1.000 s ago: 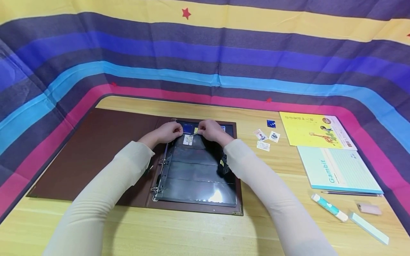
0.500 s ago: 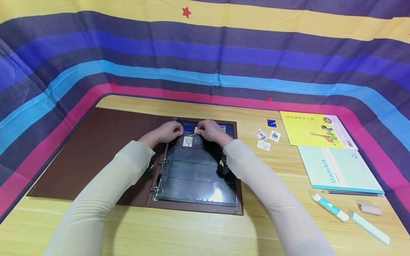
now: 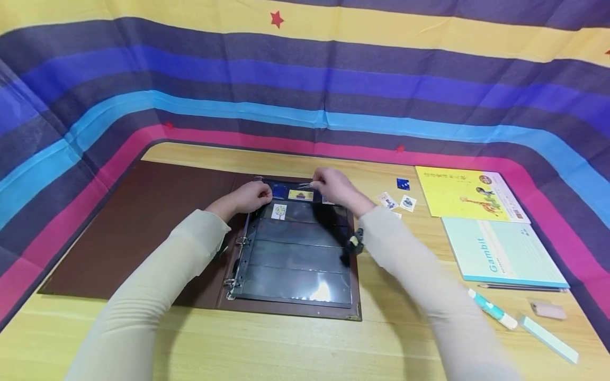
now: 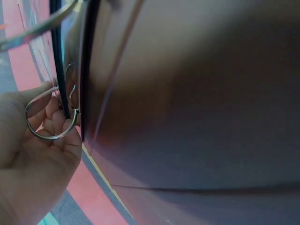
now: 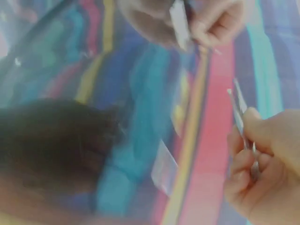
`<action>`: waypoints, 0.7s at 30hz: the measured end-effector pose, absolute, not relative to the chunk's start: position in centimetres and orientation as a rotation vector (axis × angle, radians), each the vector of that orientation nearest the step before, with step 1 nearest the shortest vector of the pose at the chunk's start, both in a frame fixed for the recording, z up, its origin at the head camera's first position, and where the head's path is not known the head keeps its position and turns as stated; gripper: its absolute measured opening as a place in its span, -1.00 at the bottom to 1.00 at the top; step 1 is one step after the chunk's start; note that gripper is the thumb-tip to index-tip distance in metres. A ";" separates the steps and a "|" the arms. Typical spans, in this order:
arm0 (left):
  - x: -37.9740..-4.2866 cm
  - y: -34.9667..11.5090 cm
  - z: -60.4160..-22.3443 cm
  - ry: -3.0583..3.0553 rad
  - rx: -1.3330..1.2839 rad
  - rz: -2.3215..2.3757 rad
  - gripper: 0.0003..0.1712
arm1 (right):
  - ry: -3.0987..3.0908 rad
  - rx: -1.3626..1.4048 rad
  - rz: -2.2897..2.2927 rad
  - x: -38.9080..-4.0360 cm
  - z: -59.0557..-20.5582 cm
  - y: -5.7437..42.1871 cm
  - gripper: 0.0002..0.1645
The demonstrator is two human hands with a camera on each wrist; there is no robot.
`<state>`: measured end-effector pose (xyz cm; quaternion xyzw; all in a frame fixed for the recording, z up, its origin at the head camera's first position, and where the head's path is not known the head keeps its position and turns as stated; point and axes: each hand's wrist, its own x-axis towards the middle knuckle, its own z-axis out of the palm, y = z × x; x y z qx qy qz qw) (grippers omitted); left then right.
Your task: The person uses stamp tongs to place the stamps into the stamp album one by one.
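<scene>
Across the far side, striped cloth (image 3: pixel 305 79) with red stars, also bordering the wooden surface (image 3: pixel 333 349) at left and right. On the right, yellow booklet (image 3: pixel 457 193) with giraffe picture; directly nearer, pale "Gambit" notebook (image 3: pixel 519 254). Along its near edge, dark pencil (image 3: pixel 524 288). Nearer still, slanted teal-and-white tube (image 3: pixel 493 308), small pinkish block (image 3: pixel 549 310), pale bar (image 3: pixel 549 338).

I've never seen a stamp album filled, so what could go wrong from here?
The tweezers in the right hand have narrow tips that might scratch the pocket page. The right sleeve looks close to the loose stamps and might brush them. The tree stamp could shift if not fully tucked in.
</scene>
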<state>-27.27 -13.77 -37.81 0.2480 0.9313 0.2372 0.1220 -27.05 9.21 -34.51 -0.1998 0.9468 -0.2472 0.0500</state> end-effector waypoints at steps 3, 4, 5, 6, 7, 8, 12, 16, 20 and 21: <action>-27.3 -13.8 -37.8 2.708 0.711 0.674 -0.89 | 2.902 -0.676 -0.831 -26.6 -33.5 12.1 -0.85; -27.3 -13.8 -37.8 2.706 0.713 0.671 -0.89 | 2.898 -0.688 -0.852 -26.3 -33.2 13.1 -0.84; -27.3 -13.8 -37.8 2.701 0.711 0.672 -0.89 | 2.900 -0.694 -0.866 -26.0 -33.0 14.2 -0.83; -27.3 -13.8 -37.9 2.701 0.713 0.669 -0.89 | 2.900 -0.696 -0.879 -25.7 -32.9 15.3 -0.83; -27.3 -13.8 -37.9 2.699 0.711 0.668 -0.89 | 2.897 -0.692 -0.889 -25.4 -32.9 16.5 -0.82; -27.3 -13.9 -38.0 2.699 0.707 0.670 -0.89 | 2.898 -0.688 -0.891 -25.1 -32.9 17.6 -0.82; -27.2 -14.0 -38.0 2.698 0.708 0.683 -0.89 | 2.930 -0.632 -0.826 -24.0 -33.7 21.9 -0.83; -27.2 -14.0 -37.9 2.699 0.728 0.705 -0.89 | 2.971 -0.499 -0.669 -23.0 -34.7 25.4 -0.86; -27.2 -13.9 -37.9 2.702 0.748 0.705 -0.90 | 2.990 -0.392 -0.499 -22.1 -35.6 28.0 -0.87; -27.2 -13.8 -37.9 2.701 0.748 0.705 -0.89 | 2.990 -0.379 -0.475 -21.9 -35.7 28.4 -0.87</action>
